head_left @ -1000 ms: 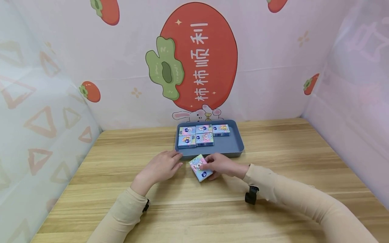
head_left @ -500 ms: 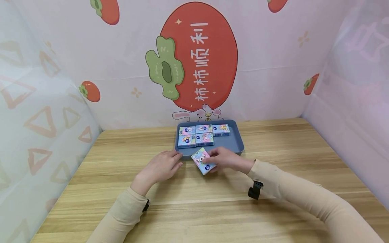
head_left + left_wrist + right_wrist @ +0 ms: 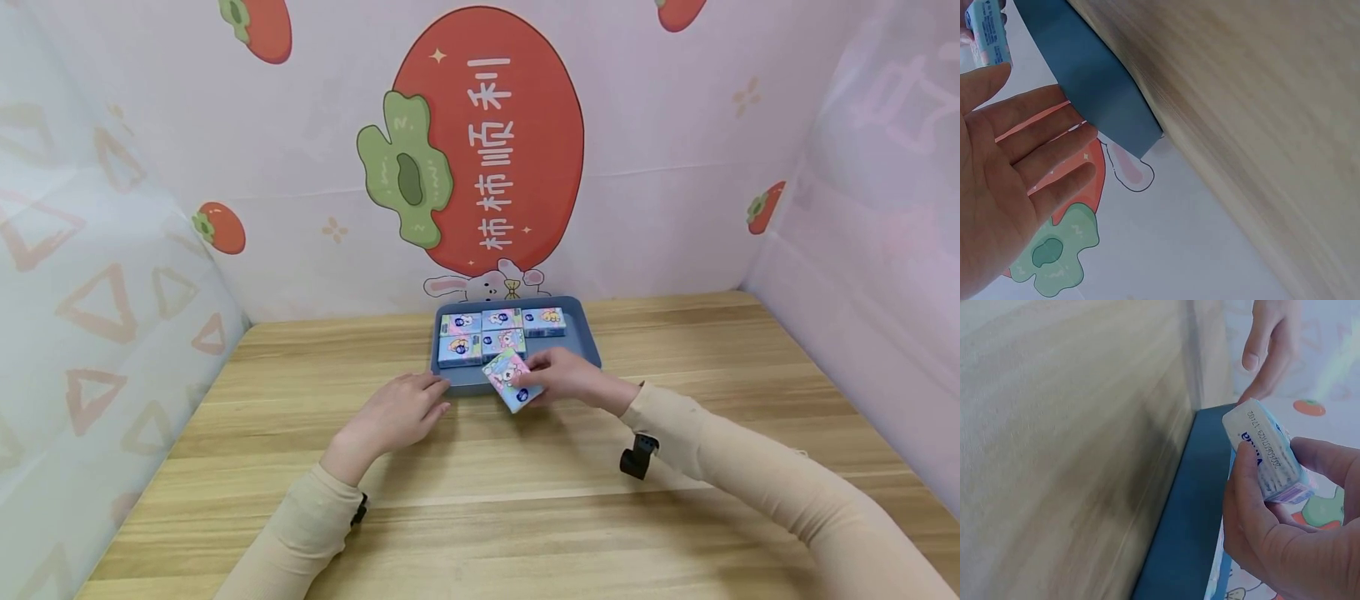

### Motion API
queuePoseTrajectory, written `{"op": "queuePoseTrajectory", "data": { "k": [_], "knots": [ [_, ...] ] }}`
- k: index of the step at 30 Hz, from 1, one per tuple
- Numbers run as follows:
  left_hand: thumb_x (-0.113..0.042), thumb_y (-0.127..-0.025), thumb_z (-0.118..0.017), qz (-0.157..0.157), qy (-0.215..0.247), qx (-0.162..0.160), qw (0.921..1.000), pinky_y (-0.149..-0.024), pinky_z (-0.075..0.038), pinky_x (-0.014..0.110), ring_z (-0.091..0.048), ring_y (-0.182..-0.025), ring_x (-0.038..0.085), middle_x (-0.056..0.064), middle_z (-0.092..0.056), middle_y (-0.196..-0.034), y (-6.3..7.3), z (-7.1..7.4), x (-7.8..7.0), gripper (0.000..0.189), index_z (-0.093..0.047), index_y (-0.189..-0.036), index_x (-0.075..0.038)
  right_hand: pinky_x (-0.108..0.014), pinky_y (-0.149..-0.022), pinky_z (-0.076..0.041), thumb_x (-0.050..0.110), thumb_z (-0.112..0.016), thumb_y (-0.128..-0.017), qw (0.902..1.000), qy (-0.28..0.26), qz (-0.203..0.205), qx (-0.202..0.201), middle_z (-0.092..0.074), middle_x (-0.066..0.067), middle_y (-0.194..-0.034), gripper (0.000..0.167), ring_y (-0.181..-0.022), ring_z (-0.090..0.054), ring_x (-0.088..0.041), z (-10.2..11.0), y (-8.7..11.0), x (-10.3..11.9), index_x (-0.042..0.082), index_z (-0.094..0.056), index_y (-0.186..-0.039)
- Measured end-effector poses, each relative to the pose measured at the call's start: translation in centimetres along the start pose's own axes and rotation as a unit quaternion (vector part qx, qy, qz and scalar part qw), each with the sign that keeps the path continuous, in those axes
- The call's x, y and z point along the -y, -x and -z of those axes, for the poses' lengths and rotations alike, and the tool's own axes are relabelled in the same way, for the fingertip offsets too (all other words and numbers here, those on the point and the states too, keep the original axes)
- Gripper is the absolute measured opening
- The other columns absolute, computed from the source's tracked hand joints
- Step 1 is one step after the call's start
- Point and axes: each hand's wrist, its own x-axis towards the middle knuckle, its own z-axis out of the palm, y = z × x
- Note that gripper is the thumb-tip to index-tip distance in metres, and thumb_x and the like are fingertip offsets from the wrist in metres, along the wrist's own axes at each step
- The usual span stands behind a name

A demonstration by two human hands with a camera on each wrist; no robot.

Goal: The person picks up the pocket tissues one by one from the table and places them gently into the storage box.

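In the head view my right hand (image 3: 572,377) pinches a pastel pocket tissue packet (image 3: 510,377) between thumb and fingers, tilted over the front edge of a blue-grey tray (image 3: 467,388). Printed lettering shows on the end of that tissue packet (image 3: 1263,450) in the right wrist view. My left hand (image 3: 396,410) lies at the tray's front left corner, its fingertips at the rim. Nearly straight, spread fingers (image 3: 1047,147) appear against the tray wall in the left wrist view, holding nothing. Several similar tissue packets (image 3: 460,351) lie in two rows inside the tray, toward its left and back.
The wood-grain table (image 3: 480,517) stretches out around the tray. Behind it stands a backdrop (image 3: 652,225) printed with a big red persimmon, close to the tray's back edge. Bare tray floor (image 3: 577,342) shows at the right, beside the packets.
My right hand has moved forward and slightly right with the tissue packet, from the table in front of the tray to over its front edge. My left hand has stayed put.
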Motion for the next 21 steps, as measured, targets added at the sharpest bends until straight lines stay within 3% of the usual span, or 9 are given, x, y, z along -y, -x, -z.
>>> {"op": "queuePoseTrajectory", "data": {
  "k": [7,13,21],
  "knots": [
    [-0.027,-0.095,-0.056,0.003,-0.001,0.003,1.0000,-0.100,-0.046,0.046,-0.062,-0.110,0.029,0.015,-0.064,-0.119,0.0,0.0,-0.1,0.038,-0.063,-0.121,0.000,-0.039,-0.081,-0.058,0.020,-0.069,-0.087,0.9994,-0.023,0.012,-0.022,-0.062,-0.016,-0.109,0.043,-0.086,-0.064,-0.017,1.1,-0.5,-0.1,-0.003,-0.056,-0.120],
    [-0.028,-0.095,-0.056,0.004,0.001,0.003,1.0000,-0.101,-0.046,0.047,-0.061,-0.111,0.029,0.015,-0.064,-0.119,0.0,0.0,0.0,0.039,-0.062,-0.122,-0.001,-0.038,-0.083,-0.057,0.018,-0.069,-0.087,0.9988,-0.033,-0.008,-0.034,-0.058,-0.019,-0.115,0.050,-0.089,-0.064,-0.019,2.0,-1.0,-0.1,-0.004,-0.050,-0.127],
    [-0.029,-0.095,-0.055,0.008,-0.001,0.005,1.0000,-0.101,-0.046,0.046,-0.062,-0.110,0.028,0.014,-0.064,-0.119,0.1,-0.1,0.0,0.038,-0.063,-0.122,-0.002,-0.035,-0.085,-0.057,0.019,-0.069,-0.087,0.9987,-0.009,-0.014,-0.048,-0.055,-0.021,-0.121,0.053,-0.093,-0.061,-0.021,3.2,-1.1,0.0,-0.004,-0.047,-0.129]
  ]
}}
